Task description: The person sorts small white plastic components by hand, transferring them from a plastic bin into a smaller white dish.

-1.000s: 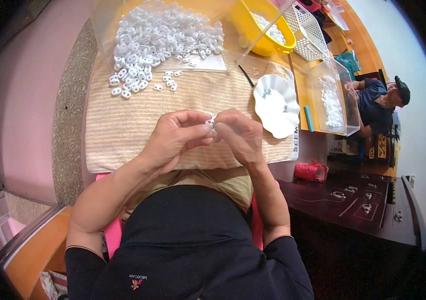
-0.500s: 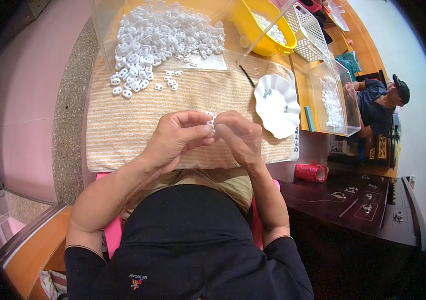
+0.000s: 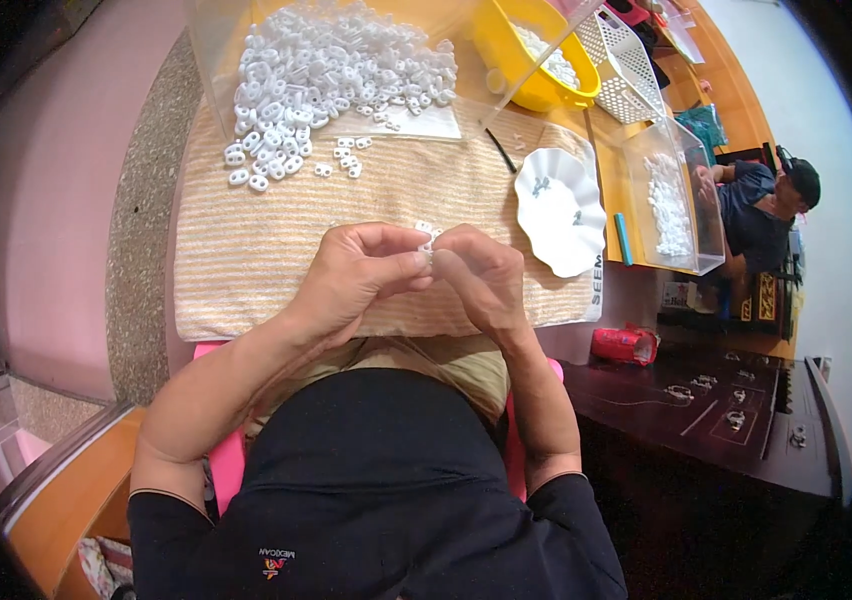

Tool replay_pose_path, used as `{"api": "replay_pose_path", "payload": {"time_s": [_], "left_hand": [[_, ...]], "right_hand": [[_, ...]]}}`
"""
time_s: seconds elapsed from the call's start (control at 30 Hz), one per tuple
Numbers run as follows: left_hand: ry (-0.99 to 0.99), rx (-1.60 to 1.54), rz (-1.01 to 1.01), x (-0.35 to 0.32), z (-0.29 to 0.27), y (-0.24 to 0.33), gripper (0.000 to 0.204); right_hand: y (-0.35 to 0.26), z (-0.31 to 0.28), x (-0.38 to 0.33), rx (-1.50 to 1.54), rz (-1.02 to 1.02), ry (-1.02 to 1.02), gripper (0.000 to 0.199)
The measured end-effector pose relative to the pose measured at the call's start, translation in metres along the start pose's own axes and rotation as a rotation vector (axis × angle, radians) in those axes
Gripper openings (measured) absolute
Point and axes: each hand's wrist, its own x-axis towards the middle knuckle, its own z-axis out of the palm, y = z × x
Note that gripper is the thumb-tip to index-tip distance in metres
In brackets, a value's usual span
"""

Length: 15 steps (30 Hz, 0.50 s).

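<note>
Over the near part of a striped towel (image 3: 236, 270), my left hand (image 3: 356, 265) pinches a small white two-holed plastic piece (image 3: 426, 229) between thumb and fingers. My right hand (image 3: 481, 270) meets it from the other side, its fingertips closed on the same piece. The fingers cover much of it, and any smaller part between them is too small to make out. Beyond my hands lie several loose white pieces (image 3: 349, 160) of the same kind. Behind these spreads a big heap of white pieces (image 3: 336, 70). To the right sits a white wavy-rimmed plate (image 3: 558, 245) with small dark bits on it.
A thin black stick (image 3: 500, 150) lies by the plate, and a teal bar (image 3: 623, 240) to its right. Farther off are a yellow basin (image 3: 516, 80), a white perforated basket (image 3: 624, 75) and a clear bin (image 3: 668, 210) of white pieces. Another person (image 3: 761, 205) sits at the right.
My hands stay together on the white piece, with slight finger movement. The table things have shifted a little to the right in view, as the head moved slightly.
</note>
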Motion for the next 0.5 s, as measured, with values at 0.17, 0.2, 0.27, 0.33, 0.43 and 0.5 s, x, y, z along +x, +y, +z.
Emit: {"api": "replay_pose_path", "payload": {"time_s": [0.17,0.2,0.27,0.33,0.43,0.5], "left_hand": [[-0.005,0.072,0.043,-0.001,0.001,-0.001,0.019],[-0.007,0.108,0.061,-0.001,0.001,-0.001,0.019],[-0.033,0.187,0.106,-0.001,-0.001,-0.003,0.019],[-0.062,0.267,0.15,-0.001,-0.001,-0.004,0.019],[-0.046,0.295,0.174,0.0,0.001,-0.005,0.019],[-0.019,0.164,0.131,0.001,0.002,-0.005,0.019]], "right_hand": [[-0.011,-0.001,0.002,-0.152,-0.033,-0.032,0.004],[-0.014,-0.001,0.002,-0.144,-0.001,-0.05,0.005],[-0.018,-0.002,0.001,-0.132,0.026,-0.067,0.006],[-0.019,-0.003,0.0,-0.024,0.119,-0.083,0.008],[-0.016,-0.003,0.002,0.006,0.08,-0.091,0.009],[-0.014,-0.003,0.002,0.061,0.107,-0.082,0.009]]}}
